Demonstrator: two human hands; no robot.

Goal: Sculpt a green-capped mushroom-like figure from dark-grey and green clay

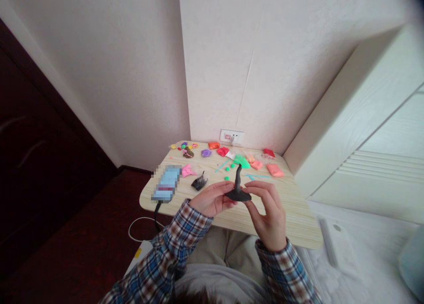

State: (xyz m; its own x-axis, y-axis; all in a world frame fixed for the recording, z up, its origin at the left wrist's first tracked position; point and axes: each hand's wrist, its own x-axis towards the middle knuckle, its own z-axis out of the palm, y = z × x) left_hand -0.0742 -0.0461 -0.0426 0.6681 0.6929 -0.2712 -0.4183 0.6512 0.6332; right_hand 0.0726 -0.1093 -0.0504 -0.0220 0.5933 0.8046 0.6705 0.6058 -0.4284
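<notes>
Pale walls meet behind a small wood-patterned table [294,224], with one white socket plate [232,136] on the wall beyond the hands. From where I stand, both hands are up over the near side of the tabletop, sharing one black hat-shaped piece [239,193]: a wide, thin brim with a single crooked spike standing up from it. The left hand [213,199] has its thumb and fingers closed on the brim's left side; the right hand [268,211] pinches the right edge between thumb and fingertips.

Just left of the left hand's fingers lies one crumpled packet [198,182], partly clear, with black stuff in it. Beyond that hand I count one pink packet [188,170], one purple packet [206,153] and one orange packet [213,145]. Past the right hand sit one coral packet [274,170] and one red packet at the far edge [269,152]; whether they are open, I can't tell. Three little green balls [227,169] lie beyond the black piece, near one larger green lump [241,161]. One phone [167,183] rests farther to the left of the left hand, a dark cable [157,213] at its near end.
</notes>
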